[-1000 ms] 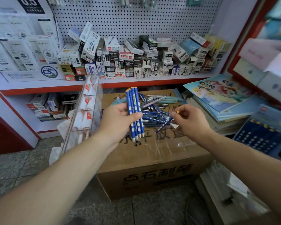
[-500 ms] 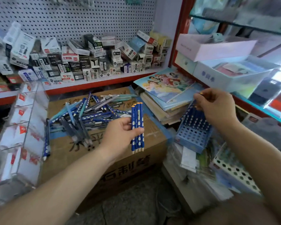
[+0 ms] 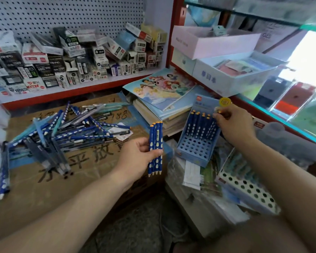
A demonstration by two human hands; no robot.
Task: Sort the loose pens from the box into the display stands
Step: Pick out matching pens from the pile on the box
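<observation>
My left hand (image 3: pixel 137 157) grips a small bundle of blue pens (image 3: pixel 155 148) with white dots and orange ends, held upright over the right edge of the cardboard box (image 3: pixel 44 194). A heap of loose pens (image 3: pixel 62 132), blue and teal, lies on the box top. My right hand (image 3: pixel 233 123) pinches a blue pen at the top right of the blue display stand (image 3: pixel 195 148), which holds several blue pens in its back rows. Its front holes are open. A white display stand (image 3: pixel 248 190) with round holes lies lower right.
A stack of picture notebooks (image 3: pixel 162 94) sits between the box and the blue stand. A red-edged shelf (image 3: pixel 66 92) behind carries many small cartons. On the right are a glass counter (image 3: pixel 281 117) and open boxes (image 3: pixel 235 75). A clear stand blurs the left edge.
The view has swung right from the box toward the stands. My right hand carried one pen from the heap to the blue stand. My left hand keeps its bundle, now lower and right.
</observation>
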